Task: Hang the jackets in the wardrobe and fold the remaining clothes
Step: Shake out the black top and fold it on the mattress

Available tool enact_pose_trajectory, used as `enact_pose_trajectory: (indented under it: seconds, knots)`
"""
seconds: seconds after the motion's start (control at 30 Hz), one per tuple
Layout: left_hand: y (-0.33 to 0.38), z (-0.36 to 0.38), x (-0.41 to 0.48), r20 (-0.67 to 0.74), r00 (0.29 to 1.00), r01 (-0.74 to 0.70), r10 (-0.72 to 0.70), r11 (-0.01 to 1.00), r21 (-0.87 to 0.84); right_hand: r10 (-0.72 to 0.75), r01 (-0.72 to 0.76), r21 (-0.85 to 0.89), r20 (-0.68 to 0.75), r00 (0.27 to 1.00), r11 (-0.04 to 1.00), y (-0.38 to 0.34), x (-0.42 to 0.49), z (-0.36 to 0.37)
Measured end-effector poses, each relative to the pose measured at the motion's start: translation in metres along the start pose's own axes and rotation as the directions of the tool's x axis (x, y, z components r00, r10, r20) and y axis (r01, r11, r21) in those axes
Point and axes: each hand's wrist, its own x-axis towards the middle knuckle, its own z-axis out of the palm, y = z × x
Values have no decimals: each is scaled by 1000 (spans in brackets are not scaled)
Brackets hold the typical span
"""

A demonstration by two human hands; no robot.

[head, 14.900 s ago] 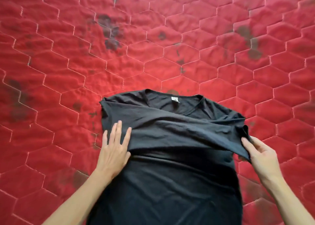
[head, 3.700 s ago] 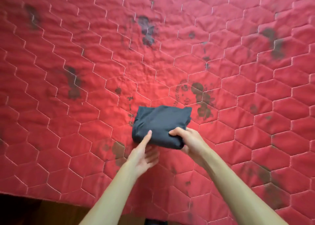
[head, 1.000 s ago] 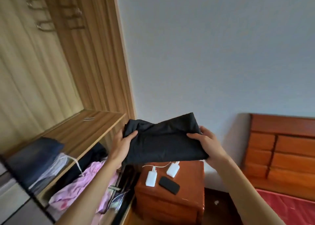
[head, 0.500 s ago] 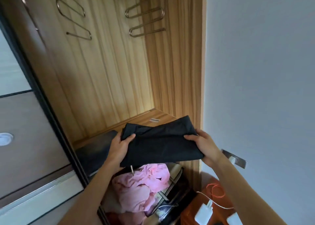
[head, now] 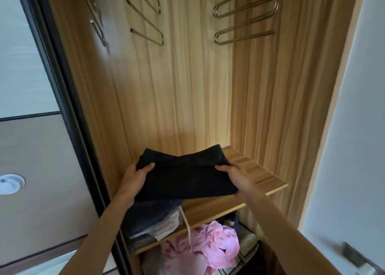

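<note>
Grips folded black fabric bundle (head: 185,178) at both ends, left hand (head: 135,176), right hand (head: 236,178) equally near; long axis crosswise, over light wooden shelf (head: 262,178).

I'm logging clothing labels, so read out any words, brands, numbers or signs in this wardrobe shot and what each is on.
None: no readable text shows.
The folded black garment shows no tag or print; the wooden shelf, metal hangers and pink clothes carry no lettering.
</note>
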Motion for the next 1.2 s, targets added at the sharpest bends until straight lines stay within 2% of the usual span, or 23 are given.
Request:
enact_pose_trajectory:
  seconds: [0.13, 0.27, 0.4, 0.53, 0.63, 0.7, 0.77, 0.8, 0.87, 0.93, 0.97, 1.0, 1.03, 1.1, 1.13, 1.2]
  knots:
    - [-6, -10, 50, -89, 996, -5, 12, 997, 75, 31, -26, -91, 53, 998, 996, -4, 53, 28]
    - [-22, -2, 87, -236, 970, 1, 53, 976, 220, 57, -41, -196, 74, 996, 980, 8, 110, 50]
    - [-46, 4, 114, -370, 929, 107, 29, 933, 342, 134, -98, -292, 105, 985, 951, 35, 166, 65]
    - [-87, -10, 124, -474, 880, 173, 38, 902, 395, 194, -80, -438, 222, 956, 895, 79, 206, 79]
    - [-119, -24, 124, -568, 823, 348, -19, 807, 477, 241, -77, -495, 277, 930, 866, 112, 223, 92]
    - [-138, -27, 124, -584, 811, 406, -33, 750, 521, 222, -44, -530, 277, 935, 847, 126, 230, 99]
    - [-150, -24, 124, -565, 825, 392, 22, 699, 598, 178, 51, -635, 292, 940, 770, 131, 234, 104]
    - [-154, -19, 122, -552, 830, 372, 76, 663, 650, 124, 150, -696, 327, 937, 702, 133, 235, 105]
    - [-160, -7, 119, -486, 837, 289, 251, 552, 783, -111, 392, -750, 398, 911, 533, 132, 236, 105]
    - [-162, 6, 114, -374, 859, 204, 349, 436, 876, -354, 625, -667, 516, 780, 406, 129, 233, 108]
    - [-166, 9, 112, -293, 880, 147, 373, 372, 916, -410, 723, -596, 596, 690, 349, 129, 230, 110]
    - [-172, 11, 109, -220, 911, 103, 348, 325, 940, -366, 783, -546, 692, 622, 298, 133, 229, 113]
    - [-179, 10, 106, -186, 936, 94, 299, 297, 950, -253, 820, -515, 783, 569, 251, 136, 224, 117]
    - [-197, 2, 99, -214, 961, 157, 173, 293, 943, 22, 823, -541, 837, 546, 171, 148, 218, 120]
    - [-202, -3, 96, -247, 962, 200, 120, 310, 930, 95, 818, -556, 831, 548, 147, 151, 218, 120]
    - [-214, -16, 92, -258, 965, 229, 44, 337, 913, 151, 795, -582, 813, 562, 172, 151, 221, 119]
